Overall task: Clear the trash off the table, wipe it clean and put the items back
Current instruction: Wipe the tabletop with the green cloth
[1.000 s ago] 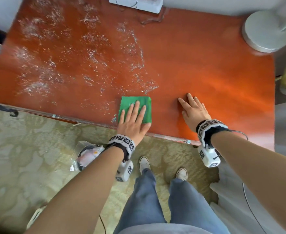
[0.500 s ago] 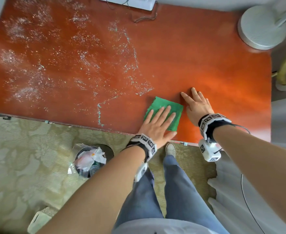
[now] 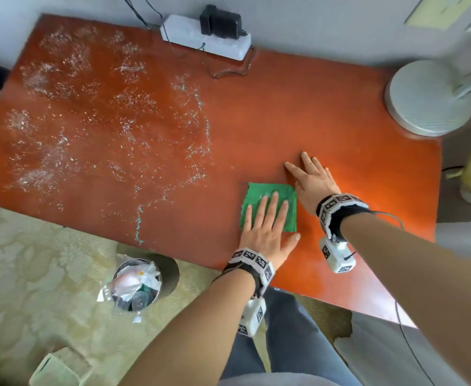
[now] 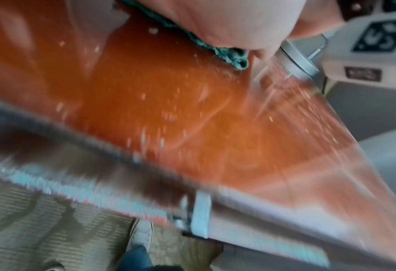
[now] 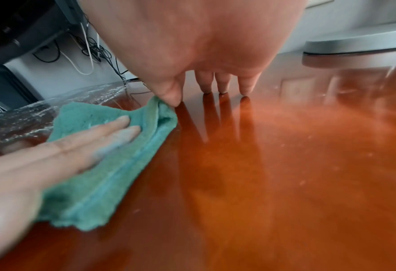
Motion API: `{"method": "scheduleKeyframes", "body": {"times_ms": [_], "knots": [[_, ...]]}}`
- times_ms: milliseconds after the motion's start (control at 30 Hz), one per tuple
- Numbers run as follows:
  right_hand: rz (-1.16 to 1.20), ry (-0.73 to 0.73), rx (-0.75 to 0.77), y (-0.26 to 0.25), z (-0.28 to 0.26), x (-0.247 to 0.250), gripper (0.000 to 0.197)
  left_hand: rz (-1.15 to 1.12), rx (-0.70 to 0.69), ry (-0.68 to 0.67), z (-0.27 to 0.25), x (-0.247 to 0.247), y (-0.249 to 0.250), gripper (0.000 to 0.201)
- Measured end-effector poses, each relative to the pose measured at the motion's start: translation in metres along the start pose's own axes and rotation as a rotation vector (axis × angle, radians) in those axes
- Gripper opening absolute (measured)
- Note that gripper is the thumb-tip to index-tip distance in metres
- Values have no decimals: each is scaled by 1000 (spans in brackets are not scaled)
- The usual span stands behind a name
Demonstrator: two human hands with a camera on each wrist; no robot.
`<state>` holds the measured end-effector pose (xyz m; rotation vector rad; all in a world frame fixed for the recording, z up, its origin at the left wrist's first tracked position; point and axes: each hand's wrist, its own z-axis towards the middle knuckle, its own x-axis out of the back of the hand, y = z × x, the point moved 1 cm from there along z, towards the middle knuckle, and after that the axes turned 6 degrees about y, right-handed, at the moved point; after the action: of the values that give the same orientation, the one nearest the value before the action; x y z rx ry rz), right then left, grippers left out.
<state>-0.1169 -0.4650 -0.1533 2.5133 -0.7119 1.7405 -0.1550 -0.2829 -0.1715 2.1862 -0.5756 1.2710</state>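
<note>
Orange table (image 3: 326, 112), half wiped, white residue across its left and far-left

The left hand (image 3: 265, 229) presses flat, fingers straight, on the green cloth (image 3: 259, 193) near the front edge; the right hand (image 3: 313, 181) rests spread on bare wood just right of it, thumb touching the cloth's corner. Residue lies left of both hands, nearer the left one. Since 1 second ago the cloth has slid right

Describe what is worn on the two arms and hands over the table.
Both forearms are bare, with no sleeves or gloves. The left hand and right hand each carry a black wrist strap ringed with white blocks printed with black square markers. A small white box-shaped camera unit, also bearing markers, hangs under each wrist. A thin black cable loops from the right strap.
</note>
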Motion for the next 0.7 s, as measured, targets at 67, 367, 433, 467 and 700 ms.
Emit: {"method": "scheduleKeyframes", "body": {"times_ms": [67, 367, 433, 467, 700], "knots": [[-10, 1, 11, 12, 7, 5, 60, -2, 49, 35, 15, 7, -16, 70], [-56, 5, 16, 2, 22, 3, 62, -144, 721, 100, 18, 46, -140, 79], [-91, -15, 73, -12, 25, -1, 63, -123, 643, 82, 19, 39, -109, 84], [-111, -29, 122, -21, 27, -4, 63, -102, 558, 69, 20, 34, -91, 84], [-157, -52, 233, -47, 31, -16, 62, -5, 212, 59, 16, 24, -83, 70]]}}
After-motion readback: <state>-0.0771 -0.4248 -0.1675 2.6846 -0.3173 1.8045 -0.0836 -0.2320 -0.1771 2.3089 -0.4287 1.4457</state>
